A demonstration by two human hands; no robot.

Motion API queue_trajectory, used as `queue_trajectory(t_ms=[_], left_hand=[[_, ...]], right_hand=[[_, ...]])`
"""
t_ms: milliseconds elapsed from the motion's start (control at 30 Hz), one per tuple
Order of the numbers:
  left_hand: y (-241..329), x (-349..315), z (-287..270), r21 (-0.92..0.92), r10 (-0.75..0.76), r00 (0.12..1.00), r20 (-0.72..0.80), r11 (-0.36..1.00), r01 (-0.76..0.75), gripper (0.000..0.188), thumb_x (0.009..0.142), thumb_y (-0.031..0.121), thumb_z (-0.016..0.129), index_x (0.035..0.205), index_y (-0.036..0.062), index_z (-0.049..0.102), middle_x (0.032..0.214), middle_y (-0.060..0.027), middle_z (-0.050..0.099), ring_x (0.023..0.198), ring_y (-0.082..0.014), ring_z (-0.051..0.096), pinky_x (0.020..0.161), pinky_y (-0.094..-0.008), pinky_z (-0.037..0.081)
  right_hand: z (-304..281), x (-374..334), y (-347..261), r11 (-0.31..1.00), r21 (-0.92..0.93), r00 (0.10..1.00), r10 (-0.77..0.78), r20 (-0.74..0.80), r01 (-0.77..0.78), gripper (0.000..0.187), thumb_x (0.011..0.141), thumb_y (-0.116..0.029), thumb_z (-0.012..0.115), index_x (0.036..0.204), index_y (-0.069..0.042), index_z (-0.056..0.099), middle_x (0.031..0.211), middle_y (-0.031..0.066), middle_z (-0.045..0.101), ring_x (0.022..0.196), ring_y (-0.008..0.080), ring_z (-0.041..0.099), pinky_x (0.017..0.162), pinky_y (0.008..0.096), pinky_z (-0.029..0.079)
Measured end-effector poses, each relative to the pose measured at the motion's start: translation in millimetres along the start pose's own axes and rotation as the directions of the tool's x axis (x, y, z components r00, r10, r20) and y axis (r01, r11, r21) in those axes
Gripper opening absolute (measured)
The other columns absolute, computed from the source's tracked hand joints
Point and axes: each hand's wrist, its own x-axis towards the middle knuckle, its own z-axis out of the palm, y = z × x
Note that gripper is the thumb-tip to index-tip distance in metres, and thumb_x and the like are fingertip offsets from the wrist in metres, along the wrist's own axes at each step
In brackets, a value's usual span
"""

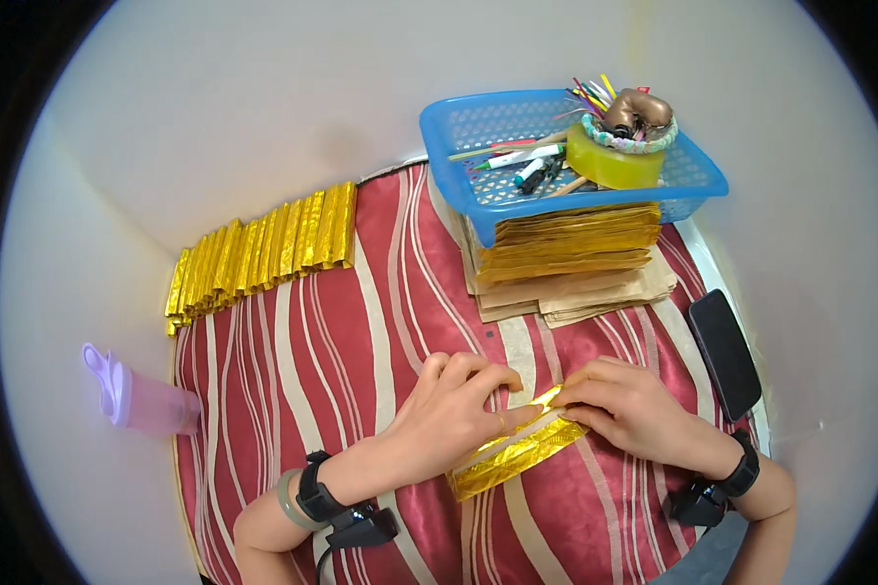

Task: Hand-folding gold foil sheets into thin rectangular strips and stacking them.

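Observation:
A sheet of shiny gold foil paper [517,466], with a pale strip along it, lies tilted on the striped cloth in front of me. My left hand [456,405] bends over its upper left part, thumb on the foil and fingers curled. At the upper right end, my right hand [629,408] pinches the paper's edge between thumb and fingers. Part of the far edge is hidden under both hands. At the far left stands a row of several folded gold foil pieces [263,244], packed side by side.
A blue plastic basket [449,180] holds pens, a yellow tape roll [610,164] and small items, above stacked gold and brown paper [566,244]. A black phone [724,353] lies right, a lilac bottle [151,405] left. Red striped cloth [341,390] covers the surface; pale walls surround it.

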Motion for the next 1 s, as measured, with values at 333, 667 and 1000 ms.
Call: queue_trajectory(t_ms=[333,667,1000], left_hand=[[-4,-34,-26,-0.308,-0.153,0.980,0.129,0.933,0.187,0.028,0.072,0.005,0.074,0.099,0.0134,0.072,0.093,0.0034,0.061,0.088,-0.0194,0.053,0.078,-0.0326,0.041],[6,-47,-23,-0.197,-0.204,0.979,-0.013,0.960,0.198,0.021,0.073,0.002,0.071,0.089,0.0117,0.065,0.094,-0.0002,0.062,0.085,-0.0212,0.057,0.075,-0.0337,0.042],[18,-55,-27,-0.315,-0.268,0.960,0.083,0.907,0.281,0.012,0.081,0.009,0.068,0.090,0.0086,0.061,0.095,-0.0051,0.057,0.085,-0.0236,0.059,0.069,-0.0366,0.051]], right_hand=[[-9,1,9,1.000,0.009,0.996,0.022,0.081,-0.023,0.017,0.082,-0.007,0.069,0.098,-0.003,0.064,0.096,0.0097,0.066,0.089,0.0282,0.063,0.076,0.0374,0.050],[-15,-2,4,0.955,-0.256,0.984,-0.115,0.133,0.146,0.027,0.075,-0.021,0.078,0.097,-0.011,0.065,0.100,0.0004,0.066,0.096,0.0219,0.060,0.079,0.0351,0.046],[-16,-3,3,0.868,-0.418,0.963,-0.227,0.143,0.267,0.026,0.074,-0.021,0.078,0.092,-0.011,0.063,0.100,-0.0001,0.068,0.092,0.0179,0.062,0.075,0.0320,0.047]])
